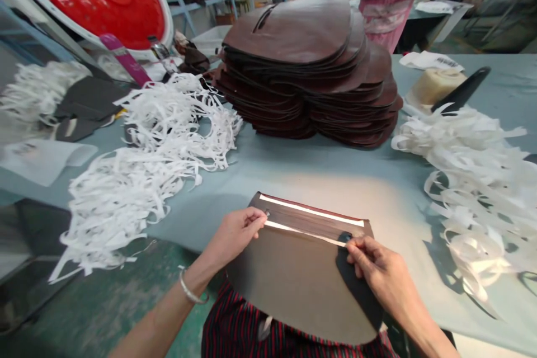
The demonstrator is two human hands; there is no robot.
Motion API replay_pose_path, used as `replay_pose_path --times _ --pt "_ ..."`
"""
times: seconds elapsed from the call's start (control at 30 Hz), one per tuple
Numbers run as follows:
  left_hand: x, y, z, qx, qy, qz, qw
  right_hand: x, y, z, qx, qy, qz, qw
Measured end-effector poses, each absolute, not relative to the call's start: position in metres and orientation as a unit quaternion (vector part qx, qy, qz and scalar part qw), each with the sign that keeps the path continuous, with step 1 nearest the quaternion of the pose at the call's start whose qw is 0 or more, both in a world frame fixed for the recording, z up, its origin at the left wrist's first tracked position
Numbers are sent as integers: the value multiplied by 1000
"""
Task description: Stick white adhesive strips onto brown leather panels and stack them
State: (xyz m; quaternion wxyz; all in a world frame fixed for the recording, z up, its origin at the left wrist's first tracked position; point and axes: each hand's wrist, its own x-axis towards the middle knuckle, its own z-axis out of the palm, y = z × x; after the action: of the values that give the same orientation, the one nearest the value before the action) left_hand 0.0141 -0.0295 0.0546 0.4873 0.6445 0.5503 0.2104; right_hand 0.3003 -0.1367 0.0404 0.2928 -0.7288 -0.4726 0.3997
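Note:
A dark leather panel [302,285] lies at the table's front edge, its brownish-grey face up and its lower part reaching over my lap. One white strip [312,211] runs along its far edge. Between my hands a second narrow white strip [304,232] is stretched, just above or on the panel; which, I cannot tell. My left hand [237,235] pinches the strip's left end between thumb and fingers. At the other end, my right hand [377,265] pinches it too, casting a shadow on the panel.
A tall stack of dark red-brown leather panels [310,72] stands behind the work. White strips [155,168] are heaped on the left, more white strips [482,179] on the right. A tape roll [436,86] sits far right. Across the table stands another person [388,0].

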Motion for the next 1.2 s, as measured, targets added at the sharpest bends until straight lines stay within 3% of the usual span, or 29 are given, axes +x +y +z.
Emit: replay_pose_path --times 0.3,0.57,0.83,1.2 --pt "3 -26 54 362 513 253 736 301 -132 36 -731 -494 392 260" --pt "8 -26 49 511 577 232 593 300 -132 44 -730 -466 425 264" --pt "5 -26 52 417 548 255 679 307 -134 38 -668 -391 506 381" --pt "6 -25 48 534 564 217 592 306 -133 48 -711 -445 420 347"
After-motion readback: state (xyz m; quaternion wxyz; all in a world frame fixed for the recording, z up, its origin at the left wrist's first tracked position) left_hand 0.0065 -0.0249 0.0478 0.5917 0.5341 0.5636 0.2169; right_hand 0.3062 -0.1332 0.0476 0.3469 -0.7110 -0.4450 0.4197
